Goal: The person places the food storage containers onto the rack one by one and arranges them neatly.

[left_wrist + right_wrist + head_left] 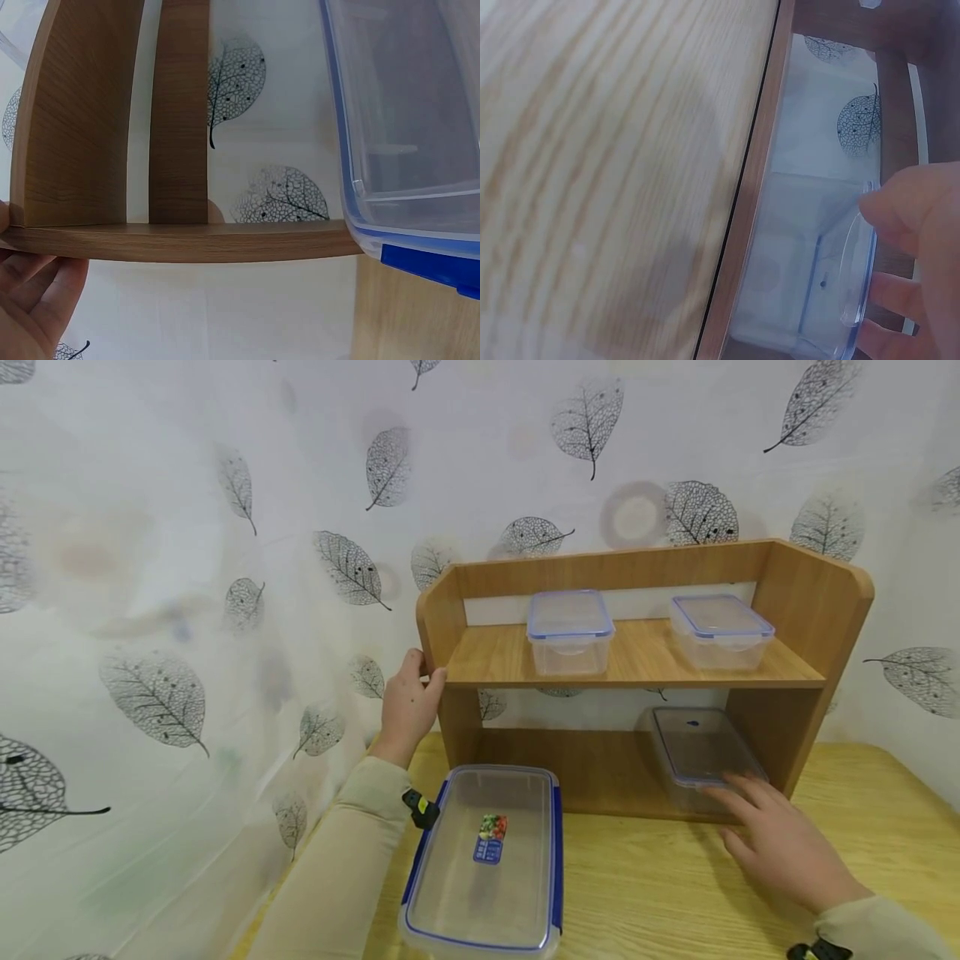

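While the shelf unit (645,677) is steadied from its left side, the items are listed from nearest to farthest.

Item 1, nearest: a large clear container (483,860) with blue clip latches, lidded and labelled, is set flat on the wooden table (862,827) between the two forearms. It is touched by neither hand, and its corner is seen close in the left wrist view.

Item 2: the right hand (780,843) is held low over the table, fingers extended and loosely spread, the fingertips (889,214) laid against the near rim of the lower container (701,756). No grip is closed round it. The contact appears suited to sliding rather than lifting.

Item 3: the lower container, a clear lidded box, is lodged on the bottom board of the shelf unit, at the right, its near end level with the front edge.

Item 4: the left hand (408,702) is wrapped over the left upright at shelf height, thumb in front, fingers behind. The unit is presumably braced so that it does not shift.

Item 5, farthest: two small lidded boxes, left box (570,631) and right box (720,631), are stood well apart on the upper shelf, before the leaf-patterned backdrop (225,568).
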The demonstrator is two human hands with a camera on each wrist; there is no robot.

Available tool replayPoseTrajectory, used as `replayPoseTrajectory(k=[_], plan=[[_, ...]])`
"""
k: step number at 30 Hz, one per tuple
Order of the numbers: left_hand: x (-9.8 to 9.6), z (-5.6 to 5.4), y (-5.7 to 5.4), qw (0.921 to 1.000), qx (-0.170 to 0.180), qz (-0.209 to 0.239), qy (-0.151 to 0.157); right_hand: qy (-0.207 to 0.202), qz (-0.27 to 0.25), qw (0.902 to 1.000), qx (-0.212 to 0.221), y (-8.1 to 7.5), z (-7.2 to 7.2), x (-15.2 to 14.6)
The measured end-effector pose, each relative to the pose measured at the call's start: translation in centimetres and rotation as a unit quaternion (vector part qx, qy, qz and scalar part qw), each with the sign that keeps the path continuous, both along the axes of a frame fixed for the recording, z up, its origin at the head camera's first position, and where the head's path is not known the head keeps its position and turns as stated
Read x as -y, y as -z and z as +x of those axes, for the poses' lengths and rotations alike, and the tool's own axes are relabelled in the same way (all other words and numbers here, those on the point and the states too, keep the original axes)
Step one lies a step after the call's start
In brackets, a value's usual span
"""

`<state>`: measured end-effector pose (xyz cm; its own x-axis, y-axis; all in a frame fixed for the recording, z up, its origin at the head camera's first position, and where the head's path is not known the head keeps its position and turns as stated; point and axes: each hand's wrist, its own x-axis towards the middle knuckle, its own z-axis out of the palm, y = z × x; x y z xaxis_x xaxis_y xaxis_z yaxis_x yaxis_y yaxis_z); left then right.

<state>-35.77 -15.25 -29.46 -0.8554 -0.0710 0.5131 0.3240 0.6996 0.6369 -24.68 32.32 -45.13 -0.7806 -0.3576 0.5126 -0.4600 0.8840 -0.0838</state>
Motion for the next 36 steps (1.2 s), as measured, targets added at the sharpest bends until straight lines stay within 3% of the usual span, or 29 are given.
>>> replayPoseTrajectory(k=[7,12,20,30,36], plan=[[0.0,-0.1,-0.1,1.0000,-0.005,-0.004,-0.003,-0.007,-0.005,0.9998,-0.018,-0.3,0.1,0.3],[0.0,0.0,0.0,0.9999,-0.009,-0.006,0.000,-0.025,-0.019,0.9990,-0.033,-0.8,0.6,2.2],[0.0,0.0,0.0,1.0000,-0.005,0.003,0.002,-0.032,-0.083,0.9939,0.066,-2.4,2.1,6.2],[0.1,-0.1,-0.1,0.9999,-0.014,-0.002,0.000,-0.054,-0.142,0.9696,0.192,-3.3,3.1,9.3],[0.2,-0.1,0.1,1.0000,-0.005,-0.001,0.000,-0.111,-0.204,0.9345,0.270,-3.1,3.1,10.8]])
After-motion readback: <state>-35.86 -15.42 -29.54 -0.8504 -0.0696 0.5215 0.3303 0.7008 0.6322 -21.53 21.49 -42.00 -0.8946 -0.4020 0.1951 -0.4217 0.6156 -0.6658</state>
